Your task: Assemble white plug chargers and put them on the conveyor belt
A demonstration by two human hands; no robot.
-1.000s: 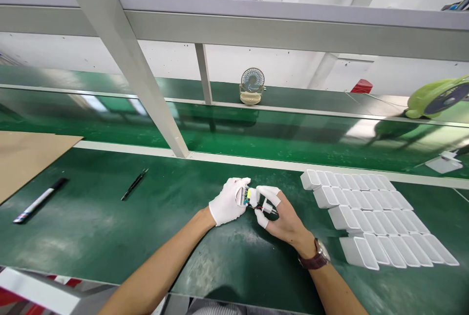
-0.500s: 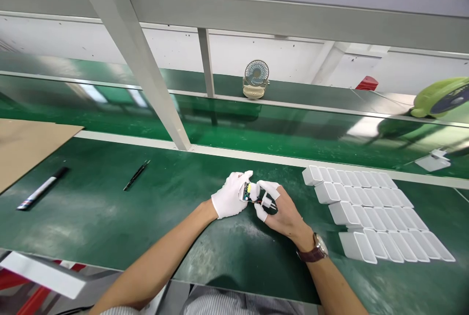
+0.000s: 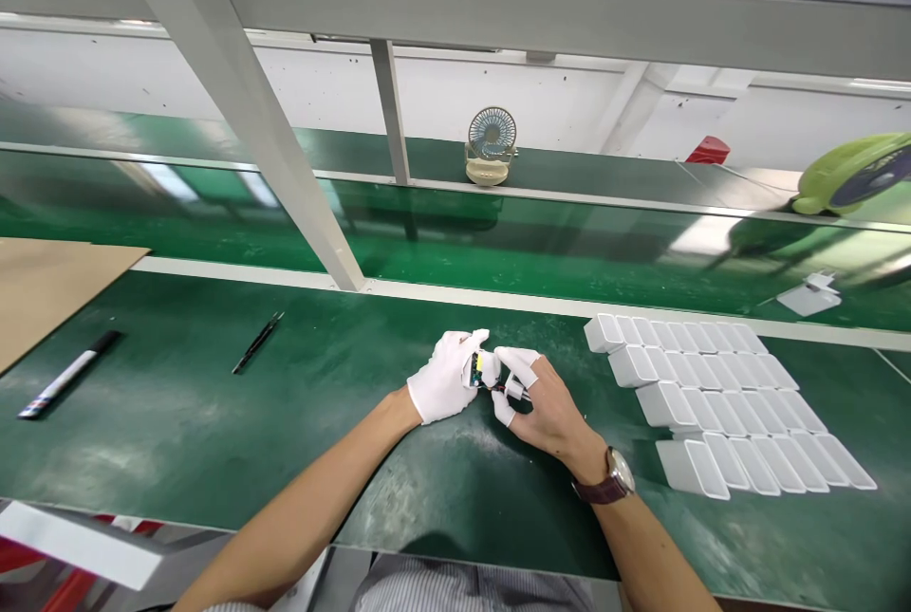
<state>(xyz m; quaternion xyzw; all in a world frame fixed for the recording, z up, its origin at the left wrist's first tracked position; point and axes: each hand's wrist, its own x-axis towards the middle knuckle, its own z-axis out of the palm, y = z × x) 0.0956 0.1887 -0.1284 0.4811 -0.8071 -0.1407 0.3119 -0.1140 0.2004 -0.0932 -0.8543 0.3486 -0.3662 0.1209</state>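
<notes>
My left hand (image 3: pixel 442 382), in a white glove, is closed around a small circuit board (image 3: pixel 476 371) with a yellow part on it. A rounded white piece (image 3: pixel 490 367) sits against the board's right side. My right hand (image 3: pixel 551 408), with white covers on its fingertips, is closed on a small white plug piece (image 3: pixel 515 388) with metal prongs. Thin dark wires (image 3: pixel 496 387) run between the board and this piece. Both hands are close together just above the green table. My left fingers partly hide the board.
Rows of white plastic boxes (image 3: pixel 701 403) stand at the right. To the left lie black tweezers (image 3: pixel 257 343), a marker pen (image 3: pixel 69 375) and a brown board (image 3: pixel 57 285). A slanted metal post (image 3: pixel 285 152) rises behind. A small fan (image 3: pixel 491 147) stands on the back ledge.
My right hand has turned the white plug piece slightly, and less of the dark area beside it shows. My left hand keeps its hold on the board. The view has shifted a little.
</notes>
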